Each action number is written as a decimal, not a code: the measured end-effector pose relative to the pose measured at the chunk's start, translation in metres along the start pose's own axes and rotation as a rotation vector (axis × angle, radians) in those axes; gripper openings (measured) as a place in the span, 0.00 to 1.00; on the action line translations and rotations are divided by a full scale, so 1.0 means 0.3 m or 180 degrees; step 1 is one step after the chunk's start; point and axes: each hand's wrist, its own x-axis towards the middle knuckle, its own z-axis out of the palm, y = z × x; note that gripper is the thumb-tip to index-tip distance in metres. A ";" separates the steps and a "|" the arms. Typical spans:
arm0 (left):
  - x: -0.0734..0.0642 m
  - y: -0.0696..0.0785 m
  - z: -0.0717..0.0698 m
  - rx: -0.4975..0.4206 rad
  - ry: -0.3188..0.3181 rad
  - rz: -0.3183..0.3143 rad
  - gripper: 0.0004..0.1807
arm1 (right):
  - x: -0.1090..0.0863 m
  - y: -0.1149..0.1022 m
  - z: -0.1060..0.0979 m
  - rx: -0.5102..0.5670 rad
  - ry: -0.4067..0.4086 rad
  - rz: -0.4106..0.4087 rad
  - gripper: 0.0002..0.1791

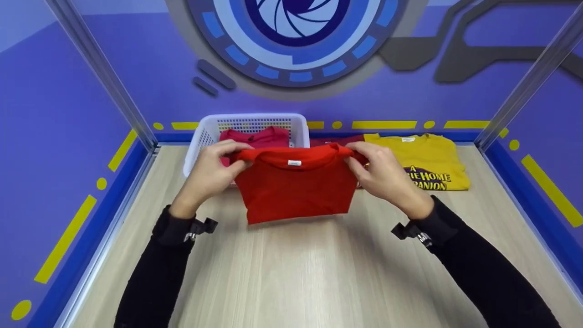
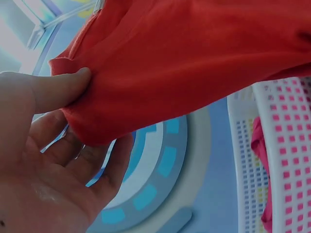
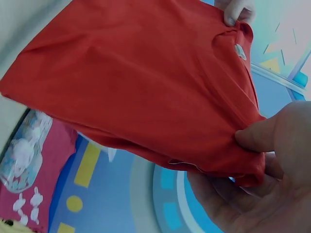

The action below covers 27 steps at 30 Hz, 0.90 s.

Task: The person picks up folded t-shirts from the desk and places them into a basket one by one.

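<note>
A folded red T-shirt hangs between both hands, its collar with a white label facing up. My left hand pinches one shoulder corner between thumb and fingers; the left wrist view shows the thumb on top of the cloth. The opposite shoulder corner is pinched by my right hand, also with the thumb on the near side. The shirt's lower edge hangs above the wooden table, with a faint shadow below.
A white perforated basket stands at the back left, a pink shirt inside it. Right of it lie a folded yellow T-shirt with dark print and a dark red shirt, partly hidden. Purple-blue panels wall the table in.
</note>
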 end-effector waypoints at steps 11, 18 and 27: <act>0.011 -0.051 -0.144 0.0080 0.0228 -0.0156 0.13 | 0.141 -0.066 0.097 0.0347 -0.0183 -0.0077 0.12; 0.041 -0.064 -0.217 -0.0034 0.0500 -0.0143 0.15 | 0.228 -0.125 0.122 0.0438 -0.0332 -0.0021 0.15; 0.120 -0.089 -0.288 -0.0050 0.0665 -0.0442 0.15 | 0.359 -0.147 0.171 0.0489 -0.0472 0.0217 0.15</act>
